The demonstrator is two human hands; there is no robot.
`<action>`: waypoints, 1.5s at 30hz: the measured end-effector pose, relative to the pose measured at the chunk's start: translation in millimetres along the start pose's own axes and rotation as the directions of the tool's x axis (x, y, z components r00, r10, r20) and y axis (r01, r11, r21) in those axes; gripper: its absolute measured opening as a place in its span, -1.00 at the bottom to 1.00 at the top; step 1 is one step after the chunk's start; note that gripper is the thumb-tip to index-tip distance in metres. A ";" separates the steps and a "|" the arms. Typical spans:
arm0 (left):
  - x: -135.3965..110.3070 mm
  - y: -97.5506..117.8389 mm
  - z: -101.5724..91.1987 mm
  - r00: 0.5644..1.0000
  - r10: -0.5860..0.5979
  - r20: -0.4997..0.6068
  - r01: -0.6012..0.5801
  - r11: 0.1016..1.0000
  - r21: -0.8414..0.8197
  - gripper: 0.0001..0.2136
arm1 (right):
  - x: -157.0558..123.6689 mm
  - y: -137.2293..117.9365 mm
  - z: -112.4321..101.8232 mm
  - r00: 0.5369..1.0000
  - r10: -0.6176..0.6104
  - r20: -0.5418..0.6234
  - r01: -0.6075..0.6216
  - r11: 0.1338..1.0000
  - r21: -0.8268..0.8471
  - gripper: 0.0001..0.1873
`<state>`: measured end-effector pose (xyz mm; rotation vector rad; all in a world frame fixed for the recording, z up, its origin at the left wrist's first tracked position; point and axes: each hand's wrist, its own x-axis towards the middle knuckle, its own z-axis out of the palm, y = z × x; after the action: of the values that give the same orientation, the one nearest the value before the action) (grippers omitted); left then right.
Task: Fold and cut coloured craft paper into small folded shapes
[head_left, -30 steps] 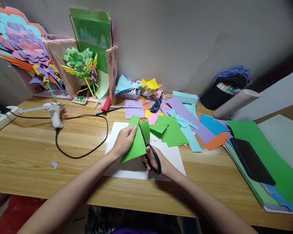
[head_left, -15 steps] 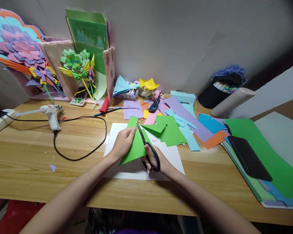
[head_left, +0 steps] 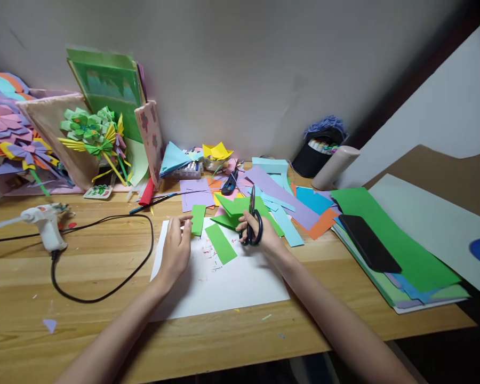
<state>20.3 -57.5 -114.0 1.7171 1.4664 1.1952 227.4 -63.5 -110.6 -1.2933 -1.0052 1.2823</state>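
Note:
In the head view, my left hand [head_left: 177, 249] has its thumb and fingertips at the left edge of a small green paper strip [head_left: 198, 220], pinching it. My right hand [head_left: 260, 232] grips black-handled scissors [head_left: 253, 213], their blades pointing up and away and looking closed. A second green strip [head_left: 221, 244] lies flat between my hands on a white sheet [head_left: 224, 290] with red and dark marks. Just beyond, folded green paper [head_left: 228, 210] and a larger green piece lie near the scissors, partly covered by my right hand.
Coloured paper scraps [head_left: 280, 194] and a utility knife [head_left: 230, 182] lie behind. On the left is a white glue gun [head_left: 48, 226] with a looping black cord. A phone [head_left: 369, 242] rests on stacked paper at right. Paper flowers [head_left: 88, 128] and a black marker holder [head_left: 312, 160] stand along the wall.
The green piece my left hand held is now two separate strips, one lying on the white sheet. The scissors have come away from it and point upward. The view has shifted right.

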 end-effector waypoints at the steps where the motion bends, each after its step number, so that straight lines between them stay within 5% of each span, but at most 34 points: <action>1: 0.4 -0.6 0.4 1.000 0.012 0.004 -0.012 1.000 0.026 -0.73 | 5.2 -0.6 -8.4 1.000 0.025 0.000 -0.025 0.999 -0.033 -0.54; 5: 0.2 -1.3 2.1 0.998 0.061 0.034 -0.064 0.994 0.087 -0.76 | 19.3 -7.7 -55.5 0.973 -0.081 -0.218 -0.023 0.900 -0.436 -0.58; 8: -0.5 -1.9 2.8 0.996 0.076 0.055 -0.081 0.991 0.105 -0.76 | 23.7 -12.0 -94.4 0.884 -0.251 -0.394 -0.190 0.578 -0.794 -0.69; 11: -1.5 -2.9 3.8 0.994 0.062 0.091 -0.072 0.992 0.108 -0.77 | 24.6 -12.1 -117.9 0.834 -0.251 -0.491 -0.407 0.321 -0.855 -0.75; 15: -3.0 -4.6 5.8 0.989 0.061 0.133 -0.077 0.990 0.117 -0.79 | 25.4 -8.8 -114.8 0.791 -0.396 -0.466 -0.424 0.195 -0.885 -0.70; 19: -3.6 -5.6 7.9 0.986 0.071 0.153 -0.089 0.990 0.111 -0.79 | 32.1 2.7 -90.1 0.895 -0.345 -0.283 -0.157 0.350 -0.923 -0.70; 22: -4.1 -4.9 8.7 0.984 0.081 0.161 -0.100 0.989 0.111 -0.80 | 38.7 14.3 -75.3 0.931 -0.272 -0.243 -0.098 0.456 -0.885 -0.62; 27: -6.2 0.2 8.4 0.979 0.067 0.191 -0.085 0.993 0.086 -0.81 | 41.9 16.4 -75.3 0.899 -0.350 -0.262 -0.047 0.519 -0.853 -0.76; 36: -6.9 1.8 8.2 0.977 0.018 0.211 -0.023 0.999 0.023 -0.81 | 35.6 0.8 -101.5 0.889 -0.361 -0.280 -0.081 0.477 -0.875 -0.58; 39: -7.2 3.4 7.7 0.977 -0.010 0.213 0.014 1.000 -0.016 -0.81 | 28.5 -12.4 -103.8 0.816 -0.493 -0.301 -0.013 0.506 -0.862 -0.62; 42: -8.2 5.1 8.4 0.958 -0.060 0.279 0.103 0.985 -0.141 -0.76 | 18.4 -23.5 -91.0 0.717 -0.574 -0.397 0.144 0.679 -0.720 -0.61; 43: -8.7 5.2 9.2 0.945 -0.079 0.318 0.148 0.968 -0.200 -0.72 | 14.9 -24.6 -82.5 0.742 -0.531 -0.410 0.208 0.762 -0.613 -0.60; 45: -9.5 4.7 11.9 0.905 -0.109 0.411 0.259 0.908 -0.330 -0.63 | 8.1 -21.5 -60.5 0.875 -0.381 -0.299 0.280 0.901 -0.330 -0.62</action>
<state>33.1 -66.3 -117.5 1.4070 1.0531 0.9005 290.1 -58.6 -95.3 -1.4243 -1.1102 0.6243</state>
